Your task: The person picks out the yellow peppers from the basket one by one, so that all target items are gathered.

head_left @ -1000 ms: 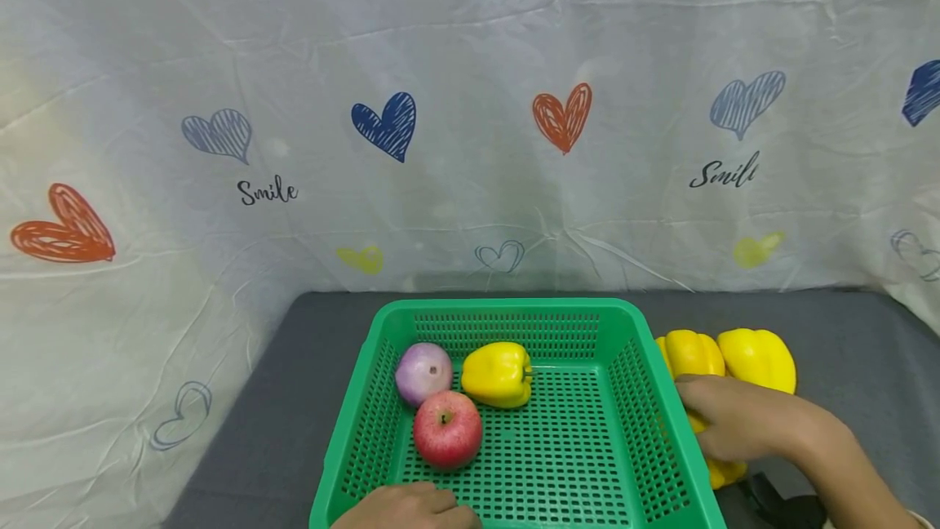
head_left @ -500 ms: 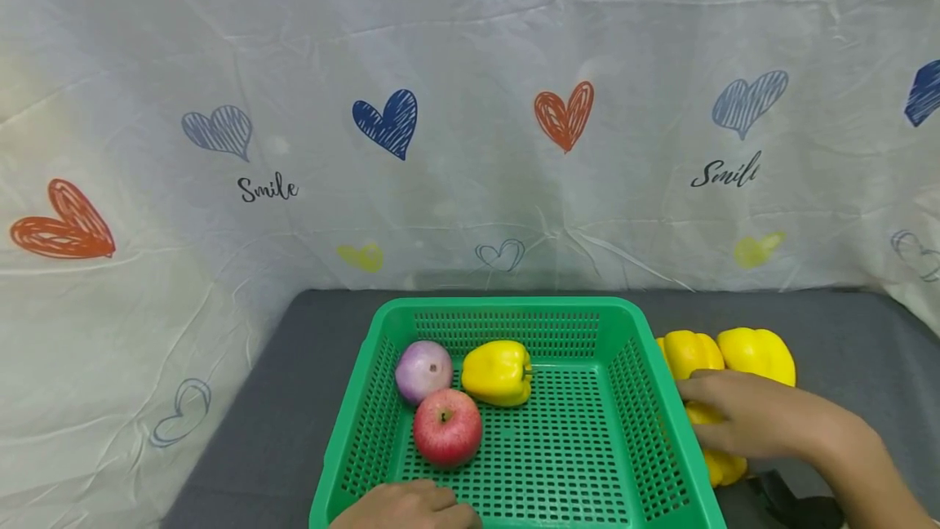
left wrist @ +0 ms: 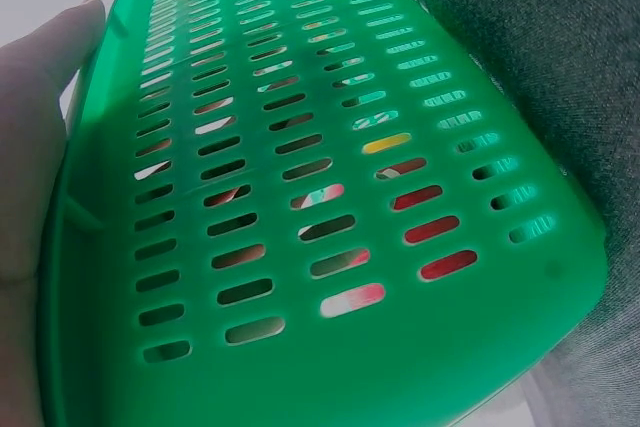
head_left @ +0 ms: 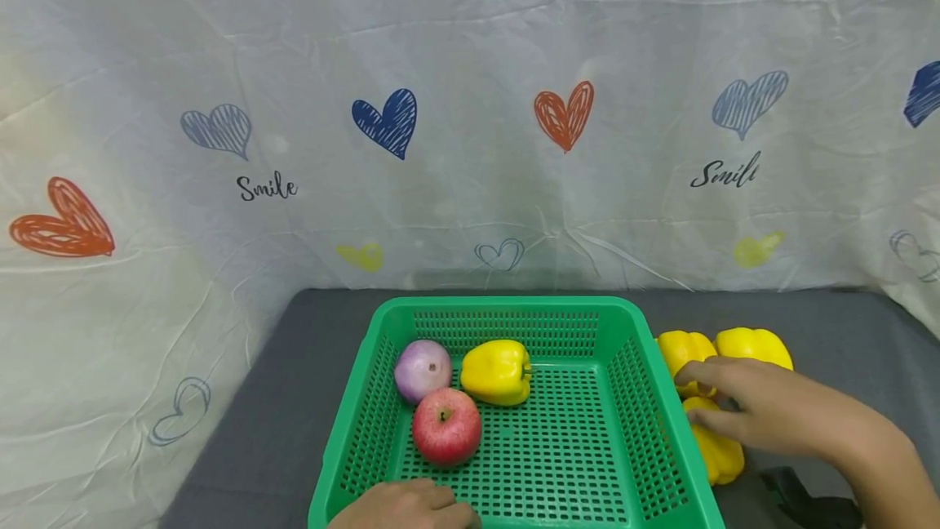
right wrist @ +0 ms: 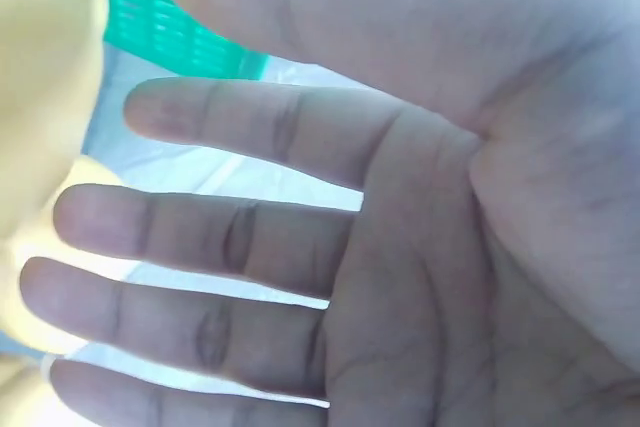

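In the head view my left hand [head_left: 407,506] is at the near side of a green plastic basket [head_left: 629,308], holding its rim. The left wrist view shows that hand along the rim of the slotted basket wall [left wrist: 330,357]. My right hand [head_left: 786,406] hovers over the yellow bell peppers right of the basket, fingers spread and loosely bent, nothing in its palm. One yellow bell pepper [head_left: 718,451] lies nearest its thumb. Behind are a second pepper [head_left: 683,349] and a third pepper [head_left: 755,345], partly hidden. In the right wrist view, pale yellow shapes lie beyond the fingertips.
Inside the basket are a purple onion [head_left: 423,371], a red apple [head_left: 446,427] and a yellow bell pepper [head_left: 497,372]. A black object [head_left: 808,500] shows below my right wrist. Dark grey cloth [head_left: 257,431] covers the table. A white curtain printed with hearts [head_left: 470,186] hangs behind.
My right hand has lifted and drawn slightly right, its fingers opening away from the near pepper, which is now more visible. My left hand and the basket's contents stay put.
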A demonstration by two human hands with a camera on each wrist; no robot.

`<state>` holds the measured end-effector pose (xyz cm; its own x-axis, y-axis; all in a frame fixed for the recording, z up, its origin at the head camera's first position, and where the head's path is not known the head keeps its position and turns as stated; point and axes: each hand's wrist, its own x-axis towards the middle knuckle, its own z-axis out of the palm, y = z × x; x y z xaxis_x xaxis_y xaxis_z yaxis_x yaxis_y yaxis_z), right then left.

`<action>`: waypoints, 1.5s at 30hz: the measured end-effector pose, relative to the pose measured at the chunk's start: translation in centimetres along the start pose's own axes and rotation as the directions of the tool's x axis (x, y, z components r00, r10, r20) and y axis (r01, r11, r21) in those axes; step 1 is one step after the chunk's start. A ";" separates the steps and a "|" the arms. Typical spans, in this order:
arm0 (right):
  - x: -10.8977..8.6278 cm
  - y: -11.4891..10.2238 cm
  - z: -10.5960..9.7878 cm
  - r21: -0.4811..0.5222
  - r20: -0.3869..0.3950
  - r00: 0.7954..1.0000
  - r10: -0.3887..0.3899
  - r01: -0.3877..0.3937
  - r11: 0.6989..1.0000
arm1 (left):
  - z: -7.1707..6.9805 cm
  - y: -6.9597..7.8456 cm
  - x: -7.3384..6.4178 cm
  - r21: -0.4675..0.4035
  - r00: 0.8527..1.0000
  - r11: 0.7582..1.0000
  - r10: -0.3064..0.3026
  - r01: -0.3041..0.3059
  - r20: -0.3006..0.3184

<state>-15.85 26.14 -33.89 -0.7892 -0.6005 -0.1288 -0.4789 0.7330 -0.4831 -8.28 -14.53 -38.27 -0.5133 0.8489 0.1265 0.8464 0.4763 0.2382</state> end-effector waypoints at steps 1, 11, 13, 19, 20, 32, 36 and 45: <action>0.0 -0.1 -0.1 -0.021 -0.012 1.000 0.011 -0.011 1.000 | 0.0 0.0 0.0 0.004 1.000 1.000 0.001 -0.001 -0.002; 0.1 -2.0 -0.6 -0.215 -0.240 0.968 -0.076 0.023 0.976 | -0.3 0.2 0.1 -0.017 1.000 1.000 0.001 0.000 0.014; 0.3 -2.6 -0.6 -0.241 -0.269 0.959 -0.094 0.027 0.970 | -0.3 0.3 0.1 -0.018 1.000 1.000 -0.003 0.003 0.007; 1.7 -4.4 -0.8 -0.249 -0.202 0.967 -0.157 0.104 0.963 | -0.2 0.4 0.1 0.028 0.999 1.000 -0.003 0.004 -0.044; 1.9 -4.6 -0.8 -0.258 -0.194 0.967 -0.166 0.113 0.959 | -0.2 0.4 0.2 0.036 0.999 0.999 -0.004 0.006 -0.050; 3.8 -7.3 -1.8 -0.322 -0.101 0.953 -0.285 0.240 0.916 | -0.2 0.4 0.2 0.016 1.000 1.000 -0.008 0.009 -0.025; 4.8 -8.5 -2.2 -0.326 -0.068 0.948 -0.311 0.273 0.905 | -0.2 0.2 0.2 -0.015 1.000 1.000 0.003 -0.003 0.001; 7.8 -10.2 -0.6 -0.332 0.015 0.945 -0.328 0.314 0.889 | -0.2 -0.1 0.1 -0.065 0.999 0.998 0.021 -0.019 0.035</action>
<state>-17.36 14.14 -29.49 -0.5828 -0.8123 0.0235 -0.8014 0.5697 -0.1824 -8.48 -14.50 -38.10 -0.4902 0.8661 0.0980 0.8448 0.4445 0.2979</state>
